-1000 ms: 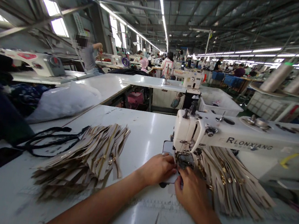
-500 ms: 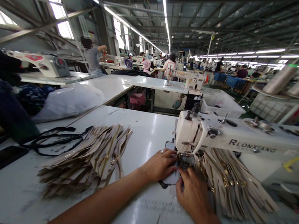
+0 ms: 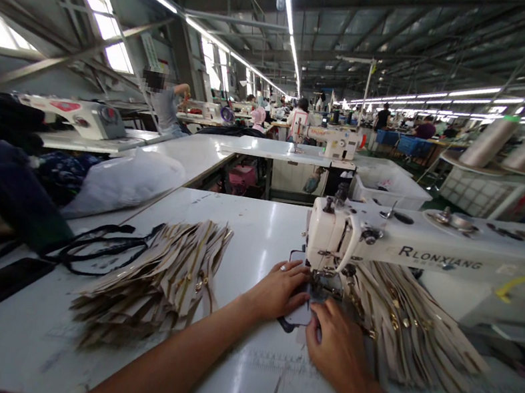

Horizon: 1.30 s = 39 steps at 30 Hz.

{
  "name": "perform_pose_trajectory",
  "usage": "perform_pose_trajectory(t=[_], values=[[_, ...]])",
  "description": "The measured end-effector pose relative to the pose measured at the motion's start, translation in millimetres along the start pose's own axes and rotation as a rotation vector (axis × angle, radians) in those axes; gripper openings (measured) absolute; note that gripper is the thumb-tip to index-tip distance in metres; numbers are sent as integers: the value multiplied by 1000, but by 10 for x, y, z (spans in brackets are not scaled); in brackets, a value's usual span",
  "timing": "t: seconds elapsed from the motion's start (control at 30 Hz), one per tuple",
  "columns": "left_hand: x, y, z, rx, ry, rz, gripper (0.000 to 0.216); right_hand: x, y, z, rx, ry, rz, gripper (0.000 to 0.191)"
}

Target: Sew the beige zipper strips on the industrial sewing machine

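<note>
A white sewing machine [image 3: 336, 237] stands over the table, its presser foot [image 3: 323, 280] just beyond my fingertips. My left hand [image 3: 281, 288], wearing a ring, lies at the left of the needle area with its fingers curled together. On the right, my right hand [image 3: 337, 335] is closed, thumb tucked against the fingers, close to the metal bed plate [image 3: 300, 315]. A small dark piece seems to be between the fingertips, too hidden to name. Beige zipper strips with gold pulls lie in one bundle [image 3: 412, 324] by my right hand and another bundle [image 3: 161, 280] left of my left forearm.
Black cord [image 3: 95, 248] lies coiled beside the left bundle. A white plastic bag [image 3: 128, 176] rests at the table's left edge. Large thread cones [image 3: 490, 142] stand at the right. Farther off are a white bin [image 3: 391, 185], another sewing machine [image 3: 337, 143] and several people.
My right hand has shifted slightly down and toward me, away from the presser foot. My left hand stays nearly in place. The bundles have not moved on the table.
</note>
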<state>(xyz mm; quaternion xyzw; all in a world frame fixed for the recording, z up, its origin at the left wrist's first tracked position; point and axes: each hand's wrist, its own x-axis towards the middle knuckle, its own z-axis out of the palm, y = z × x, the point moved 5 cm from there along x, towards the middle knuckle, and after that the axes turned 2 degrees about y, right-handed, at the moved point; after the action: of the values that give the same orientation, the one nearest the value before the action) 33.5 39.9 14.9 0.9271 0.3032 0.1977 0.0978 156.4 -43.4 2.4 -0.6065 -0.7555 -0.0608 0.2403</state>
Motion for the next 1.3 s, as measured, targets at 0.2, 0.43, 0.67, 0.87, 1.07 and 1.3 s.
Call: perform_pose_trajectory(t=[0.2, 0.43, 0.67, 0.87, 1.07, 1.3], values=[[5, 19, 31, 43, -90, -93, 35, 0, -5, 2, 33, 35, -30, 23], [-6, 232, -150, 278, -193, -167, 26, 19, 41, -4, 56, 53, 1, 21], [-171, 356, -403, 169, -304, -47, 37, 31, 43, -45, 73, 61, -2, 25], [-104, 306, -515, 16, -211, 49, 17, 27, 56, -45, 90, 64, 12, 25], [-168, 716, -1049, -757, -90, 179, 9, 32, 66, -24, 134, 72, 9, 25], [-70, 456, -515, -1251, 162, -474, 39, 46, 136, -147, 488, 132, 109, 32]])
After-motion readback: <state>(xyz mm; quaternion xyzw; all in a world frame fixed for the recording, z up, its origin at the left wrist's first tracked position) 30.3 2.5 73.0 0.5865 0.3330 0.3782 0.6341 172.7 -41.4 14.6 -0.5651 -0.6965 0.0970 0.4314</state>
